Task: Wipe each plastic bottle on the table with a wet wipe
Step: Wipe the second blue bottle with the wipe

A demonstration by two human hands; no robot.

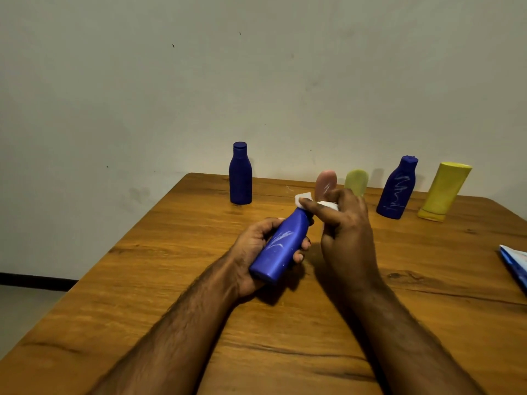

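Note:
My left hand (253,249) grips a blue plastic bottle (278,246) round its body, tilted with the neck pointing up and away; white scribble marks show on its side. My right hand (346,226) pinches a white wet wipe (303,199) and holds it wrapped over the bottle's cap, which is hidden. At the back of the wooden table (285,337) stand a dark blue bottle (240,173), a pink bottle (326,182), a pale green bottle (356,182), a scribbled dark blue bottle (397,188) and a yellow bottle (443,192).
A blue and white wipes packet (516,263) lies at the table's right edge, partly cut off. A plain wall rises right behind the table. The table's left edge runs diagonally, with floor beyond it.

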